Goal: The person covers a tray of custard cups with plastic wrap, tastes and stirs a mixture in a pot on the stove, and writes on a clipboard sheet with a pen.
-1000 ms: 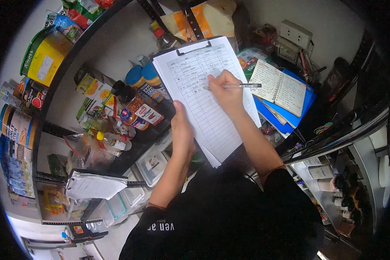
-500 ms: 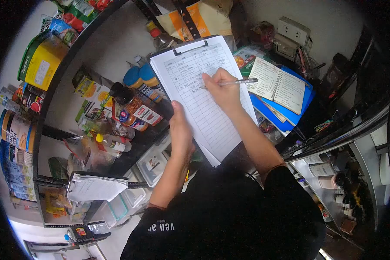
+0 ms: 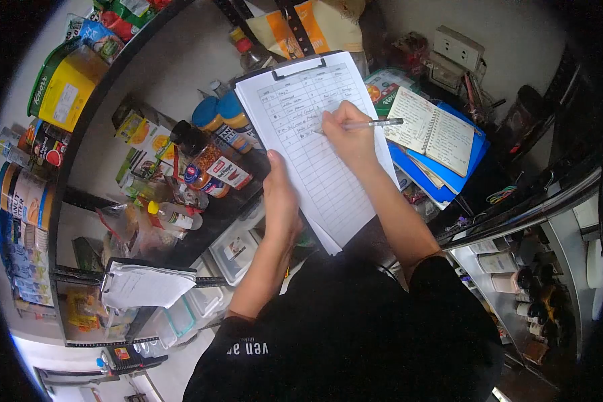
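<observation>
A black clipboard with a stack of white sheets (image 3: 328, 181) is held up in front of me, a metal clip at its top. The top sheet is a ruled table with handwriting in its upper rows. My left hand (image 3: 281, 201) grips the clipboard's left edge, thumb on the paper and the other fingers hidden behind it. In my right hand (image 3: 350, 137) is a pen (image 3: 375, 123), pinched between the fingers, its tip on a written row. To the right, an open spiral notebook (image 3: 432, 130) lies on a blue folder (image 3: 472, 161).
At left, shelves hold a yellow Knorr tub (image 3: 67, 90), peanut butter jars (image 3: 30, 194) and a red pepper jar (image 3: 214, 161). A second clipboard (image 3: 147, 287) hangs lower left. Plastic containers (image 3: 234, 254) sit below. A wall socket (image 3: 457, 48) is at upper right.
My right hand and the pen have moved slightly across the written row on the sheet. The left hand keeps its hold on the clipboard, and the view has shifted a little.
</observation>
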`<state>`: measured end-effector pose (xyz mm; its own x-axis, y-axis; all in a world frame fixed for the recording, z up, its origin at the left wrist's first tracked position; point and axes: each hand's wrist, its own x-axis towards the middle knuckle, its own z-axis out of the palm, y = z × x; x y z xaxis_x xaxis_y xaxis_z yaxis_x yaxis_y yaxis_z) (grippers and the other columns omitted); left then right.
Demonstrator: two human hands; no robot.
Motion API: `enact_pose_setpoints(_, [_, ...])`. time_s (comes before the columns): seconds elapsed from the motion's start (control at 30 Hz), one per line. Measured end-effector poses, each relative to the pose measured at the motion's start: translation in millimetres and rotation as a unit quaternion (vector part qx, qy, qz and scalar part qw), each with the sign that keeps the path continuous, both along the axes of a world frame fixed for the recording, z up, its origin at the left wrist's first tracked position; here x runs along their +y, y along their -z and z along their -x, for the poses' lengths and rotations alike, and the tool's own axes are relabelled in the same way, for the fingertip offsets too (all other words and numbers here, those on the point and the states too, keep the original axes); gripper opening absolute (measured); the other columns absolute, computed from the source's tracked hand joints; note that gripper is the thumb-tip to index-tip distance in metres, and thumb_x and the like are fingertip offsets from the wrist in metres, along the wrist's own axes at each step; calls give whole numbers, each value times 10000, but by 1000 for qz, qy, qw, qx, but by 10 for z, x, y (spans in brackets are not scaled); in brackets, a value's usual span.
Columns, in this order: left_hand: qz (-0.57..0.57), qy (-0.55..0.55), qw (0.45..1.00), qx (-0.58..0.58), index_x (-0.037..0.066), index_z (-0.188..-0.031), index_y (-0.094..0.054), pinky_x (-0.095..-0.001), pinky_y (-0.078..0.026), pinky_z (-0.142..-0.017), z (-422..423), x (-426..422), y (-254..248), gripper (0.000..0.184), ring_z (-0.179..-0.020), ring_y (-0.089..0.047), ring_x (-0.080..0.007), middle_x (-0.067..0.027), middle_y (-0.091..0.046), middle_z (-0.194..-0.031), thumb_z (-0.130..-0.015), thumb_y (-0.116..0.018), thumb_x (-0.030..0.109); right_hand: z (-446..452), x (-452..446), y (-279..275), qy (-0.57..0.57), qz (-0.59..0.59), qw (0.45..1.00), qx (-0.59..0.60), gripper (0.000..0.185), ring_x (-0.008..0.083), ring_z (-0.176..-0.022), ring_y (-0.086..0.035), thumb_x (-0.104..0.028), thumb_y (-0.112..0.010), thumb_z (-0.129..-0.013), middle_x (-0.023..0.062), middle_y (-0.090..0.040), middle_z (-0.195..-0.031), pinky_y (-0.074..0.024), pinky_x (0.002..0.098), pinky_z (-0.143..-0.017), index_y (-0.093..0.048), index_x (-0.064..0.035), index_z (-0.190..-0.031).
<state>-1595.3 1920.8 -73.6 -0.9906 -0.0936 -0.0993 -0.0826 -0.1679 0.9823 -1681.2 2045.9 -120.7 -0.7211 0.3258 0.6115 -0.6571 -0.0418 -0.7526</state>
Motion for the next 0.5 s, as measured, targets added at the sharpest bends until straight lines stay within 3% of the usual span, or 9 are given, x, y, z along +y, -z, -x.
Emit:
enact_pose_setpoints(0.37, [-12,-8,999,-34,-74,-1233,-428,-378,-440,-880,-8,0,-23,746,-1032,-562,-275,-199,-538,-1176,-893,-361,586,-19,1,5,-20,15,999,-19,323,40,-515,-362,-99,-644,-800,-5,-430,-506,-308,245,-439,-409,-54,-583])
enact_pose_setpoints(0.5, [-31,18,999,11,-76,-1239,-416,-381,-449,-873,16,-20,50,750,-1031,-563,-276,-199,-535,-1179,-895,-353,587,-50,-2,-34,-11,7,999,-31,313,40,-520,-366,-96,-640,-800,-5,-436,-508,-314,244,-444,-413,-53,-588])
